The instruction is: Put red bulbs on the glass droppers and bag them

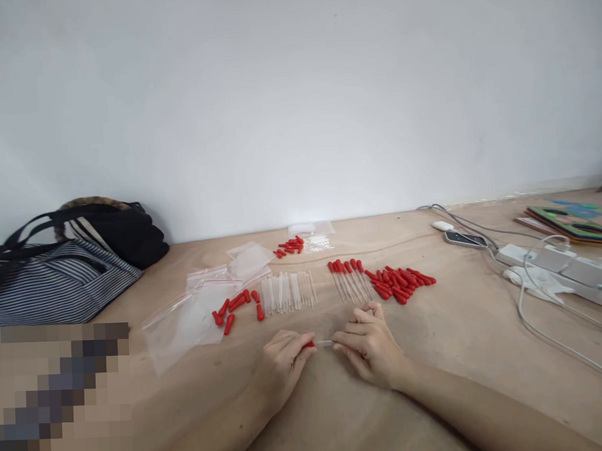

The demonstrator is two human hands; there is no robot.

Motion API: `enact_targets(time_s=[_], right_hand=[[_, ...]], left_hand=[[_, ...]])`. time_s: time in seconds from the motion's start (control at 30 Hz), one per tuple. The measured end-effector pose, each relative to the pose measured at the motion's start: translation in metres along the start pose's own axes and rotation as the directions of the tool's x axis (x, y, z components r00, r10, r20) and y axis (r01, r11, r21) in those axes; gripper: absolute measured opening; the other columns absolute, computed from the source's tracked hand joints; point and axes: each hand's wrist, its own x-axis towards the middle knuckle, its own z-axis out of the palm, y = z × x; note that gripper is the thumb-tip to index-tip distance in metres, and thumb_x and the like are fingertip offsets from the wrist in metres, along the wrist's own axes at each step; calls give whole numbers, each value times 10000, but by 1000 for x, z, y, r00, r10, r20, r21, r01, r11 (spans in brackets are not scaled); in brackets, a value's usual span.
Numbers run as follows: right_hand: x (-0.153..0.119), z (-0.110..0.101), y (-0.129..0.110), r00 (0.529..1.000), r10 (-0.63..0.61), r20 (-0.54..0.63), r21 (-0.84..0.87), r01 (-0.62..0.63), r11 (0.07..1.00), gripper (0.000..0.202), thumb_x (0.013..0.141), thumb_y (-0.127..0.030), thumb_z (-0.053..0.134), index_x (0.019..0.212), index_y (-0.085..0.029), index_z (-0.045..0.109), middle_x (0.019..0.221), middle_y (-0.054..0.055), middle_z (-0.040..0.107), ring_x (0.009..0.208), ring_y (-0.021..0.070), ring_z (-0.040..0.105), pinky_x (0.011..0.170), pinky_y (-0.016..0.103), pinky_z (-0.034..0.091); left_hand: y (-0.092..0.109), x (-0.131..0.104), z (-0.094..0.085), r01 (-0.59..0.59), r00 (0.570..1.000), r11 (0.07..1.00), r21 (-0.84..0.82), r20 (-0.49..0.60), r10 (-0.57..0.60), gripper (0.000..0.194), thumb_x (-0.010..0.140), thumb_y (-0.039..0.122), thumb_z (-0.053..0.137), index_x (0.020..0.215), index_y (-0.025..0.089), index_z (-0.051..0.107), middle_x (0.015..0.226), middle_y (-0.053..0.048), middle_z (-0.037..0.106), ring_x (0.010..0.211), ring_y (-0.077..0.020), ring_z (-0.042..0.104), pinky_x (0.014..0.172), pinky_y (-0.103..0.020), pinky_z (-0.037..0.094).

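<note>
Low over the front of the table, my left hand (286, 359) pinches a red rubber bulb (310, 344). My right hand (368, 345) grips a clear glass dropper tube (323, 344) between thumb and fingers. The tube lies level between both hands, its left end at the bulb; whether it sits inside is hidden by my fingers. Beyond my hands is a row of bare glass tubes (288, 292), with several loose red bulbs (229, 324) to its left. Droppers with red bulbs fitted (350, 282) lie side by side to the right, beside a pile of red bulbs (402, 284).
Clear zip bags (178, 322) lie at left. Farther back are more red bulbs (292, 244) and tubes (319, 243). A striped bag (80, 279) stands far left. At right are a phone (465, 239), a power strip (574, 268), cables and colourful boards (577, 221).
</note>
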Motion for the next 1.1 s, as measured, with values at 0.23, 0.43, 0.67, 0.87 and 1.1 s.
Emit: enact_targets(time_s=[0.23,0.43,0.67,0.87,1.1], right_hand=[[2,-1,0,997,-70,-28,-1,70,998,147,803,-202,472,774,-197,616,531,-18,531,653,124,410,736,337,207],[3,-3,2,977,-182,-114,-67,175,982,166,813,-167,437,792,-185,601,523,-25,536,643,122,406,757,351,201],[3,0,-4,979,-186,-85,-97,177,979,213,807,-125,393,758,-183,593,521,-19,536,629,123,407,774,362,192],[11,-10,-4,975,179,132,163,-199,966,183,829,-238,468,738,-229,626,569,-29,587,675,123,443,770,348,192],[17,-12,0,912,297,282,250,-369,895,213,830,-262,471,677,-225,614,576,-42,604,675,125,455,797,349,187]], left_hand=[[1,1,-2,-145,989,986,86,46,142,226,774,174,545,949,247,668,729,-35,698,677,-184,626,690,-299,468],[0,3,-3,-244,965,967,67,112,236,274,790,125,510,1008,230,638,729,-43,687,664,-165,619,677,-285,464],[-1,4,-4,-157,982,987,31,113,152,230,755,154,562,952,220,661,704,-42,682,658,-168,610,692,-301,454],[7,14,-9,520,853,731,-441,226,-470,301,660,382,679,890,188,665,830,-47,678,759,-168,614,692,-269,487],[16,20,-9,729,647,339,-595,436,-625,337,490,341,799,721,134,668,699,-10,642,652,-101,585,674,-223,489]])
